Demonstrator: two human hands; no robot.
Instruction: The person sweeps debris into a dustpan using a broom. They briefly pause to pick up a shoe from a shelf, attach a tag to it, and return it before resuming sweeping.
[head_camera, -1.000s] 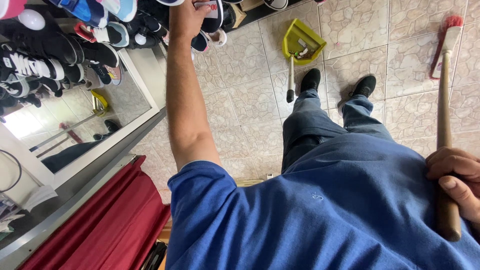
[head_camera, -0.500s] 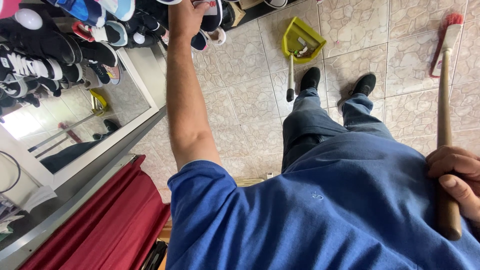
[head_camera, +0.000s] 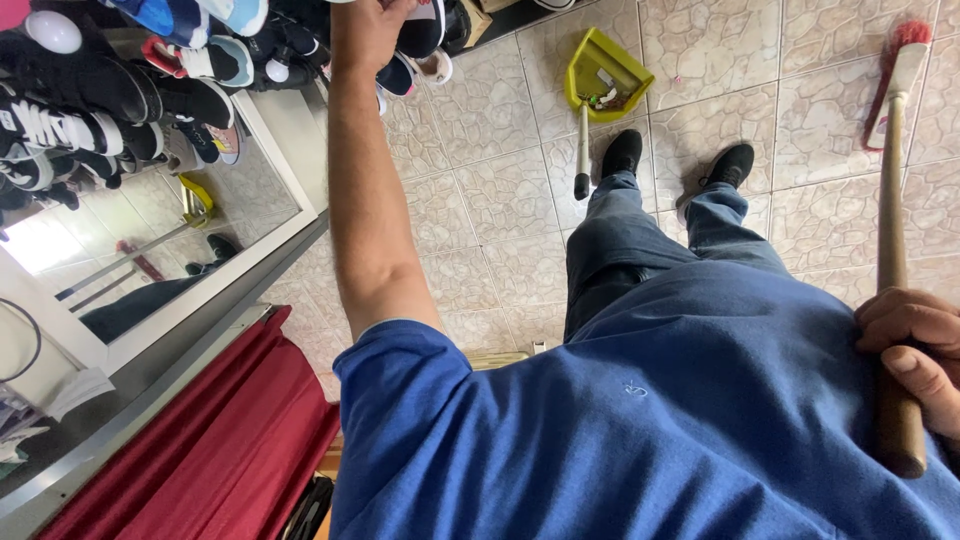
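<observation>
My left hand (head_camera: 366, 28) is stretched out to a wall display of shoes and is closed on a dark shoe (head_camera: 424, 26) at the top edge; the fingertips are partly cut off by the frame. My right hand (head_camera: 915, 345) grips the wooden handle of a broom (head_camera: 890, 200) close to my blue shirt. The broom's red and white head (head_camera: 903, 52) rests on the tiled floor at the far right.
A yellow dustpan (head_camera: 605, 75) holding some debris stands on the floor in front of my black shoes (head_camera: 622, 152). Several sneakers (head_camera: 100, 90) fill the display on the left above a leaning mirror (head_camera: 150, 240). A red cloth (head_camera: 230, 440) hangs at lower left.
My left hand has shifted slightly up and left at the shoes. The right hand keeps its grip on the broom handle.
</observation>
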